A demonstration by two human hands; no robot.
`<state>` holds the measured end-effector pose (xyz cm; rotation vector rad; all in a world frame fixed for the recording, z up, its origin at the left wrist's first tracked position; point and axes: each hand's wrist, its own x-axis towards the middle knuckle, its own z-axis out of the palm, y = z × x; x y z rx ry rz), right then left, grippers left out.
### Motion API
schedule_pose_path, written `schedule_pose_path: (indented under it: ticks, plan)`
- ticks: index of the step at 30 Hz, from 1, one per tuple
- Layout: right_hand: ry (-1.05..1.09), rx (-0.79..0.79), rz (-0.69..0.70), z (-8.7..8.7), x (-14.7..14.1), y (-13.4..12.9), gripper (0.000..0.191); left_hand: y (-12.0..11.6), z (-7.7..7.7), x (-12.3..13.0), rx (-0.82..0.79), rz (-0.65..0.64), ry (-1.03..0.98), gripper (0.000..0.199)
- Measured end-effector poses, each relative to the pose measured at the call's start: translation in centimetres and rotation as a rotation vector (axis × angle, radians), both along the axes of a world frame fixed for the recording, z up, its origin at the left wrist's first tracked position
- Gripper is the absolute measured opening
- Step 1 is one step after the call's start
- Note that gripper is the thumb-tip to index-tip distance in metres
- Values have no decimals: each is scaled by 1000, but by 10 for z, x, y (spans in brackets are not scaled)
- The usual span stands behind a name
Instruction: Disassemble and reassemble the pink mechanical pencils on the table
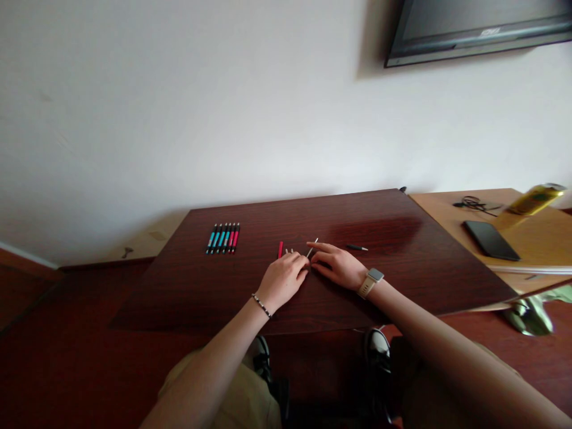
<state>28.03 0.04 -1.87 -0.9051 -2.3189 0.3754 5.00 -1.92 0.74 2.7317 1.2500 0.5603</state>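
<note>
Nearest, two shoes (379, 348) are showing below the table's (268, 310) near edge, one toward the left and one toward the right. Over the middle of the table, the left hand (283, 277), wearing a bracelet (261, 305), is bending its fingers close together at the near end of a thin white rod (313, 247); whether they are pinching it, I cannot tell. The right hand (340, 266), wearing a watch (370, 283), is reaching in from the table's right side, its index finger extending apart from the other fingers, its tip lying by the rod's far part; whether this hand is gripping anything, I cannot tell. The rod is slanting between the hands above the table's middle. Just beyond the left hand, a red tube (280, 249) and small pale pieces (289, 251) are showing. A dark pointed piece (357, 247) is lying on the table, beyond the right hand. Pens (223, 238) are lying side by side on the table's left part, blue ones left of pink ones. Past the table's right edge, a phone (490, 240), a yellow can (536, 199) and a black cable (476, 205) are resting on a lighter wooden surface (451, 211). Behind the table, a pale wall (223, 107) is rising, with a screen (487, 30) hanging high at right.
</note>
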Motion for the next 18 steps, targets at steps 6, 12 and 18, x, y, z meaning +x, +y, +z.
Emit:
schedule_pose_path:
  ticks: [6, 12, 18]
  plan:
    - [-48, -2, 26, -1, -7, 4, 14, -5, -1, -11, -18, -20, 38, 12]
    - [-45, -3, 45, -3, -18, 11, 14, -4, -1, -13, 4, -20, 41, 17]
    - [-25, -1, 37, -5, -20, 14, 20, -7, -3, -5, 19, -28, 28, 12]
